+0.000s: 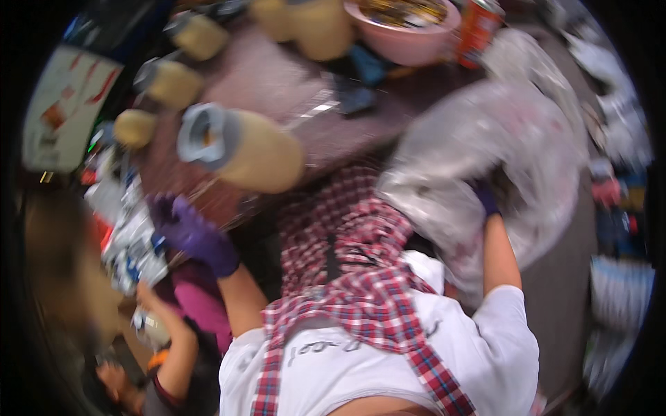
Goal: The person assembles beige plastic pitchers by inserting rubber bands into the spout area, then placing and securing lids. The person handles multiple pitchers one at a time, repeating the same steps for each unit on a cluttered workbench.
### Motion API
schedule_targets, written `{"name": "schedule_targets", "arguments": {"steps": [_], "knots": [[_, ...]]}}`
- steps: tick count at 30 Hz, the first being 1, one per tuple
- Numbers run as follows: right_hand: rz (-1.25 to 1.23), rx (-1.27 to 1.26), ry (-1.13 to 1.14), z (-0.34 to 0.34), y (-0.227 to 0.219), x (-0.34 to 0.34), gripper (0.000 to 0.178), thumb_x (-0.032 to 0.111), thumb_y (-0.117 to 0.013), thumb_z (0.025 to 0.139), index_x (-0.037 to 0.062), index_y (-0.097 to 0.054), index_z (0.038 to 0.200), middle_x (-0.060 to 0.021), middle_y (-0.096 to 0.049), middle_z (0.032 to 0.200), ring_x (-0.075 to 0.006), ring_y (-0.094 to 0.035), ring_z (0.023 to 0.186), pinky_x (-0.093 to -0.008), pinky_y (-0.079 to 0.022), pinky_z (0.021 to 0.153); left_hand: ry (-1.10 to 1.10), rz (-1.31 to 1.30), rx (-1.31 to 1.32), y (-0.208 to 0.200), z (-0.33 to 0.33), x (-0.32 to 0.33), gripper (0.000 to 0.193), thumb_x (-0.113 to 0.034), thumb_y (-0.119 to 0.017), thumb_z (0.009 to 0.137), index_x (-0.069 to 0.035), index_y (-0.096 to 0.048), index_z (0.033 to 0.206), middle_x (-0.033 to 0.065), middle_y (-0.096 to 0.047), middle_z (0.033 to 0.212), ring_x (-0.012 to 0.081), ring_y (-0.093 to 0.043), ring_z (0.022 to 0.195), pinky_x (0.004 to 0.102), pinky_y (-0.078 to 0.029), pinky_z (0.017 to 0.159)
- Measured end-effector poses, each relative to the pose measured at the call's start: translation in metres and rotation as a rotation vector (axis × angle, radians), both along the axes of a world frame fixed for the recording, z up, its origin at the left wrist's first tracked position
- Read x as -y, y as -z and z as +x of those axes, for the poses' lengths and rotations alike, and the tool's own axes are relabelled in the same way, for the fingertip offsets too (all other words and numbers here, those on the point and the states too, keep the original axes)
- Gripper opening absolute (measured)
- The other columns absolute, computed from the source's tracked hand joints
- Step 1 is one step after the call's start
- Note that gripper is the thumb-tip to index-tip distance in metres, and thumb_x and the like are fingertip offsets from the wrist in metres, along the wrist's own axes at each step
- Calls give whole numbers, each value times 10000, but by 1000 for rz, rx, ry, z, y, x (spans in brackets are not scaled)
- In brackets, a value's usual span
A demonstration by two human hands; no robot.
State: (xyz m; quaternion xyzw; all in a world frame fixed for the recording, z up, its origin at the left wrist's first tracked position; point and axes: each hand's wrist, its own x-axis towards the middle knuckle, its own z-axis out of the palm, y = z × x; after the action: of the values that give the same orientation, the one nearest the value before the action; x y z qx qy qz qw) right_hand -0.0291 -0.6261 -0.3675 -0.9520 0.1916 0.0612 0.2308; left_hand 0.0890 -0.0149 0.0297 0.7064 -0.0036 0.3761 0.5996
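Observation:
The picture is blurred by motion. My right hand, in a purple glove, grips a large crumpled clear plastic bag held up over the right side of the table. My left hand, also in a purple glove, reaches toward the near left edge of the dark table, just below a big beige cylinder with a blue-grey end. The blur hides whether its fingers hold anything. A red checked apron hangs over my white shirt.
Several more beige cylinders lie on the table's left and far side. A pink bowl and an orange can stand at the back. Another person crouches at lower left beside scattered packets.

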Motion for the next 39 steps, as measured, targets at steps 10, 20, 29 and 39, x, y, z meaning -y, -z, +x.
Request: {"name": "schedule_targets", "arguments": {"steps": [10, 20, 29, 39], "knots": [[453, 436, 188, -6, -69, -50, 574, 217, -664, 899, -58, -517, 1380, -177, -534, 1425, -294, -532, 1279, -397, -440, 1080, 773, -107, -291, 91, 114, -89, 615, -422, -477, 1065, -45, -354, 1534, 112, -440, 1528, 235, -433, 1392, 361, -302, 1186], [1265, 753, -213, 28, -406, -289, 624, 264, -567, 911, -15, -442, 1455, -210, -541, 1368, -346, -558, 1238, -436, -428, 1068, 679, -345, -255, 76, 21, -25, 250, -209, -576, 1032, -34, -605, 1208, 49, -671, 1104, 142, -635, 991, 321, -530, 871], [2053, 231, -533, 78, -402, -327, 435, 235, -532, 1033, 65, -470, 1429, -148, -568, 1109, -281, -544, 938, -416, -479, 863, 77, -406, -457, 35, -116, 7, 194, -200, -671, 993, -24, -657, 1073, 1, -671, 851, 35, -596, 734, 207, -486, 685], [1413, 494, -589, 101, -405, -326, 299, 83, -588, 965, 8, -599, 1255, -147, -645, 1183, -267, -641, 1057, -382, -498, 972, 328, -13, -548, 22, -83, 19, 216, -134, -720, 944, -44, -677, 1135, -19, -666, 995, 51, -590, 927, 239, -480, 839]]}}
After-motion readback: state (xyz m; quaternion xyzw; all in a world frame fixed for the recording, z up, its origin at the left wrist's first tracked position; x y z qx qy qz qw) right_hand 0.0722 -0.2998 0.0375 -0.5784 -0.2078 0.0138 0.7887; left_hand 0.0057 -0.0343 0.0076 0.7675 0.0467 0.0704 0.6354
